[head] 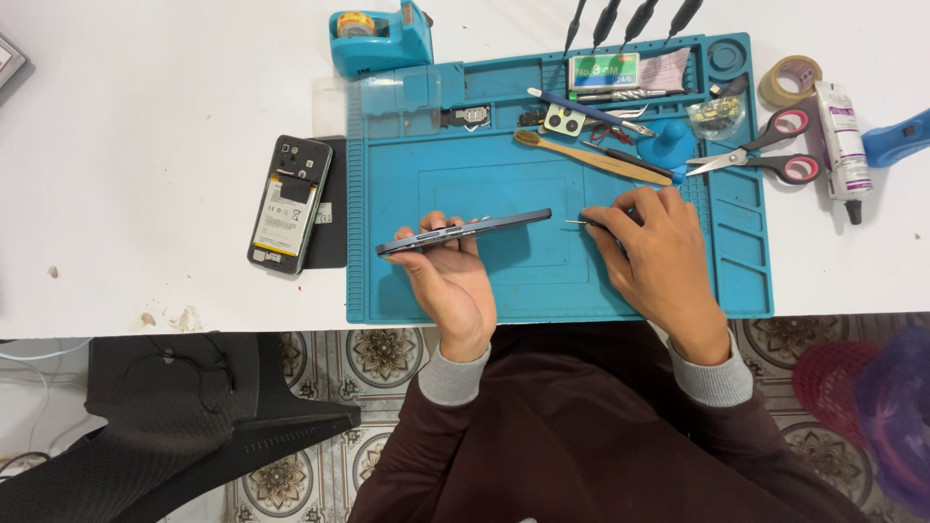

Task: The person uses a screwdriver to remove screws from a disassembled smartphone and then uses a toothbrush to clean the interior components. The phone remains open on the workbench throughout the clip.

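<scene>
A dark phone (465, 232) is held on its edge by the left hand (448, 281) above the blue mat (736, 261). A thin metal pin (577, 223) is pinched by the right hand (654, 257), just right of the phone. An opened phone (289, 203) lies on the tabletop (145, 145), left.

phone (465, 232) in left hand (448, 283), on edge over mat (552, 291) | right hand (659, 261) just right | opened phone (289, 203) left, off mat | scissors (765, 155) behind right hand

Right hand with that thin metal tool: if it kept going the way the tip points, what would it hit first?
The right hand aims its tool leftward, so it would probably first meet the near end of the phone held on edge by the left hand. Depth is hard to judge.
</scene>
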Demonstrator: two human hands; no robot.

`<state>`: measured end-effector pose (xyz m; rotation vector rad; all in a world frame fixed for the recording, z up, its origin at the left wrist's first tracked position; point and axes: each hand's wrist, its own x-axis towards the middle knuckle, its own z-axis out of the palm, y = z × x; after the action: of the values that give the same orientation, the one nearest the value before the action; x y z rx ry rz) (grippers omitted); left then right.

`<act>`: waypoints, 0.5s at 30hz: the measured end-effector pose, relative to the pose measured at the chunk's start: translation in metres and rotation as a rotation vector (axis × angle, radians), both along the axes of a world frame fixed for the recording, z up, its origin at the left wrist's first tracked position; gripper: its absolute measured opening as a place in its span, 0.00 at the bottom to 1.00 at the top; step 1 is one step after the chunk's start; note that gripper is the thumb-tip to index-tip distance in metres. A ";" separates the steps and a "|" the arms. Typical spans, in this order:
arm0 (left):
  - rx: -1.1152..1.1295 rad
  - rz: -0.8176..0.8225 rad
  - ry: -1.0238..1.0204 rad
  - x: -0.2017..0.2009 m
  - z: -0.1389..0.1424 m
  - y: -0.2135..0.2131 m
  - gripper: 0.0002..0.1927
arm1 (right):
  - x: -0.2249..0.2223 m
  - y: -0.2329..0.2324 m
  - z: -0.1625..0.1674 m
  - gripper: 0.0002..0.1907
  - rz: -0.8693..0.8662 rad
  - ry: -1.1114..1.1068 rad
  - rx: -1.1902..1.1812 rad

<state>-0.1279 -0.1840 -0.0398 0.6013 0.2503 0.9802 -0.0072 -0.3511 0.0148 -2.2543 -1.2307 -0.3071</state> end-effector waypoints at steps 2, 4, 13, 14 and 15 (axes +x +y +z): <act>-0.010 0.007 0.024 0.000 -0.001 0.000 0.22 | 0.000 0.000 0.001 0.09 0.004 -0.005 -0.001; -0.009 0.012 0.044 -0.001 -0.002 0.001 0.23 | 0.000 0.000 0.001 0.09 0.009 -0.009 0.003; 0.042 0.035 0.156 0.003 -0.005 0.001 0.22 | 0.001 -0.001 0.001 0.09 0.006 0.010 -0.016; 0.059 0.005 0.136 0.004 -0.004 0.001 0.22 | 0.001 -0.001 0.001 0.09 0.006 0.010 -0.016; 0.077 -0.024 0.115 0.005 -0.003 0.001 0.22 | 0.001 -0.001 0.001 0.09 0.007 0.009 -0.016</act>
<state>-0.1234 -0.1829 -0.0424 0.7308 0.3080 0.9360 -0.0063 -0.3519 0.0155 -2.2616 -1.2409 -0.2854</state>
